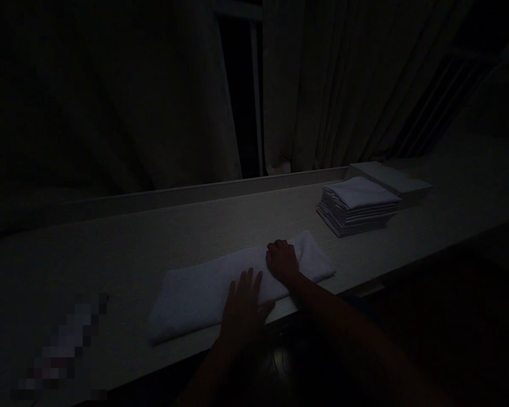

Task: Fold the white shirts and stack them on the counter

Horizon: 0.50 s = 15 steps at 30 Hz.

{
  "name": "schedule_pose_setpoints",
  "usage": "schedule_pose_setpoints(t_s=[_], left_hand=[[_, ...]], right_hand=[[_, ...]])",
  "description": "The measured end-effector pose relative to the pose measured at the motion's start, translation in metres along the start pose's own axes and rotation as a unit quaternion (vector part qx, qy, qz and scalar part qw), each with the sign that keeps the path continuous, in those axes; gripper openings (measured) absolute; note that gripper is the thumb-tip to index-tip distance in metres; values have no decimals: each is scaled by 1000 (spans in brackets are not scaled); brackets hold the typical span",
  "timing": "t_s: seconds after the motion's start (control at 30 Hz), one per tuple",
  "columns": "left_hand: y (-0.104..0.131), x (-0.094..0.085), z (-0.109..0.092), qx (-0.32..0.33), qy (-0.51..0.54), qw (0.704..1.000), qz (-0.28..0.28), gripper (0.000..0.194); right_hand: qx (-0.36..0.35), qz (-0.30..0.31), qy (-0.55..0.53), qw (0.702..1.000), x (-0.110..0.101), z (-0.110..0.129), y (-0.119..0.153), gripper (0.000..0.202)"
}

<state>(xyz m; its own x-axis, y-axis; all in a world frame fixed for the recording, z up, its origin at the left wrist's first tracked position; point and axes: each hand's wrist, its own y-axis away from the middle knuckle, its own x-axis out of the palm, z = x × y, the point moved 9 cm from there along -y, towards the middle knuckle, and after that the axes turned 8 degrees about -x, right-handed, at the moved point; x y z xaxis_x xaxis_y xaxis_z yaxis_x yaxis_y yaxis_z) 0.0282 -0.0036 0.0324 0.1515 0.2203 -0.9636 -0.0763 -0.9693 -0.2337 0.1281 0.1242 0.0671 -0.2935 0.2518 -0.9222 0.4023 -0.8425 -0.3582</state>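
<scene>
A white cloth (195, 297), folded into a long strip, lies flat along the front of the table. My left hand (244, 305) rests palm down on its middle, fingers spread. Just to the right, my right hand (282, 261) presses on the same cloth with its fingers curled under. Small creases run in the cloth beside that hand. The dim light hides whether the curled fingers pinch any fabric.
A neat stack of folded white cloths (360, 206) stands to the right on the pale table (220, 220). Behind it is a white box-like block (390, 176). A blurred-out item (63, 345) lies at the left. Curtains (314, 85) hang along the back.
</scene>
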Motion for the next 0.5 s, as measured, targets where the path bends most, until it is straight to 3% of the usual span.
schedule_pose_setpoints(t_s=[0.33, 0.4, 0.5], left_hand=[[-3, -3, 2, -5, -11, 1000, -4, 82], [-3, -3, 3, -5, -12, 1000, -3, 85], [-3, 0, -1, 7, -17, 1000, 14, 79]], right_hand=[[3, 11, -29, 1000, -6, 2, 1, 28], [-16, 7, -35, 999, -9, 16, 8, 35], [-140, 14, -61, 988, -11, 71, 33, 48]])
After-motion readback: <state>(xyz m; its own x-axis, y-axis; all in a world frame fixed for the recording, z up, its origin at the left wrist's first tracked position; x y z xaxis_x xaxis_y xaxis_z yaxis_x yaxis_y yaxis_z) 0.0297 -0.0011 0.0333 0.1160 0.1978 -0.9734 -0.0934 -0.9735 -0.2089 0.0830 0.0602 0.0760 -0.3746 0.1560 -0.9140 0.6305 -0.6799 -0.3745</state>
